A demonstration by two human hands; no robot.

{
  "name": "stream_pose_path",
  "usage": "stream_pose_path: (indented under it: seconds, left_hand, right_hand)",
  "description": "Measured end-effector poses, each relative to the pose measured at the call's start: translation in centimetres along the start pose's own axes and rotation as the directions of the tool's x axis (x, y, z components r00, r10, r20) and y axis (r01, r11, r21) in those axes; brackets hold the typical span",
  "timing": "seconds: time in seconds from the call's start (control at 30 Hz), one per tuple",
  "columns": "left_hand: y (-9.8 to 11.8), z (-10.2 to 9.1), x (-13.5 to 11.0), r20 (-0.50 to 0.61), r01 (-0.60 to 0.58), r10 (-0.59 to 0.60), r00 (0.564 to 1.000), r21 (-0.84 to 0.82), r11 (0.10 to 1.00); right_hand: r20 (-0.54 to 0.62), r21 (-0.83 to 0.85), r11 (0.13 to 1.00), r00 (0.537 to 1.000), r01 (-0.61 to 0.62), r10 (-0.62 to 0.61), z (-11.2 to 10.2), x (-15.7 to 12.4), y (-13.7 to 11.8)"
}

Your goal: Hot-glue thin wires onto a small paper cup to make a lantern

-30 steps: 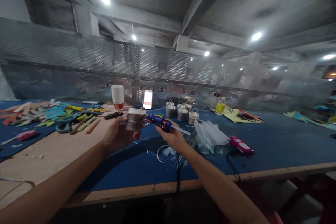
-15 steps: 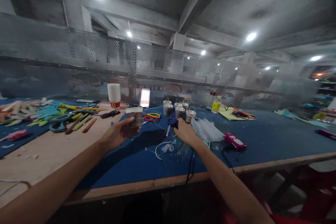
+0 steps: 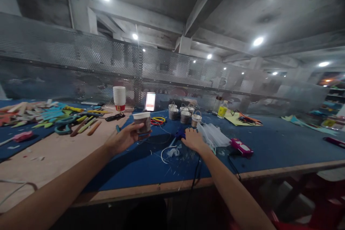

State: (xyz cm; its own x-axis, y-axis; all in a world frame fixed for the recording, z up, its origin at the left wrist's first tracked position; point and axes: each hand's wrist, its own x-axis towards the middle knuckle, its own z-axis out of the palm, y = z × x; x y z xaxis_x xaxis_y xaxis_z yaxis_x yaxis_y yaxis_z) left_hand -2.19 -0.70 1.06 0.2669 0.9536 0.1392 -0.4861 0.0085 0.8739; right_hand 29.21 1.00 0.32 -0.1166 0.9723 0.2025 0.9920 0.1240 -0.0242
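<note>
Near buckets (image 3: 184, 116), left hand (image 3: 126, 138) round cup (image 3: 146, 122), right hand (image 3: 194, 140) at glue gun (image 3: 179, 133), grip unclear.

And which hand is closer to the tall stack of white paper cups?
The left hand: holding a brown-wrapped white paper cup, it is in front of the stack, slightly to its right. The right hand, at the blue glue gun, is farther right.

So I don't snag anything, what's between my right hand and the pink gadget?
Whitish plastic lies between your right hand and the pink gadget, in the head view.
</note>
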Motion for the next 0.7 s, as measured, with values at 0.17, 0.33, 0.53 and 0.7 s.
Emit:
stream_pose_path:
  seconds: [0.17, 0.33, 0.53, 0.7]
  left_hand:
    - [0.1, 1.4, -0.8, -0.002, -0.043, 0.043, 0.999, 0.132, 0.990]
    - [0.1, 2.2, -1.0, 0.021, -0.134, 0.132, 0.991, 0.192, 0.972]
    - [-0.2, 1.7, -0.5, -0.015, -0.153, 0.160, 0.987, 0.217, 0.964]
    - [-0.5, 1.4, -0.2, 0.000, -0.141, 0.143, 0.990, 0.195, 0.971]
  right_hand:
    - [-0.151, 0.487, 0.850, 0.978, 0.203, -0.147, -1.5, 0.4, -3.5]
    - [-0.183, 0.922, 0.279, 0.935, 0.270, -0.303, -0.1, 1.8, -9.6]
    - [-0.304, 0.899, 0.281, 0.941, 0.335, -0.150, 1.2, 2.0, -11.4]
    - [-0.331, 0.921, 0.146, 0.924, 0.360, -0.188, 0.8, 1.8, -10.9]
